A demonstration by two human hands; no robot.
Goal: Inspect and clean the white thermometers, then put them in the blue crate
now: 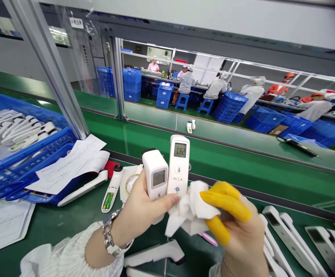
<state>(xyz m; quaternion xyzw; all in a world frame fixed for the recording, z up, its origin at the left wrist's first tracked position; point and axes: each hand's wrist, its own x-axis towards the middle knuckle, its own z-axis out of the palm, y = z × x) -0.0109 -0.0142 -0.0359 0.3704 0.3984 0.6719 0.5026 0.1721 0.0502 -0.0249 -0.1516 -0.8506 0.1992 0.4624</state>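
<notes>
My left hand (144, 207) grips two white infrared thermometers side by side. The left one (156, 173) is tilted, its grey screen facing me. Beside it the other thermometer (179, 165) stands upright, its display lit with characters like "CA2". My right hand (233, 219), with yellow finger cots on several fingers, pinches a crumpled white wipe (196, 207) against the lower part of the upright thermometer. Under my hands another thermometer (156, 252) lies on the green bench. To the left rests a thermometer with its battery bay uncovered (111, 189), green batteries showing.
A blue basket (40, 154) full of thermometers stands at the left, with papers (72, 165) beside it. More thermometers (294, 238) lie at the right. A pen-like tool (298, 147) rests on the far ledge. A metal post (52, 69) rises at left; co-workers sit beyond.
</notes>
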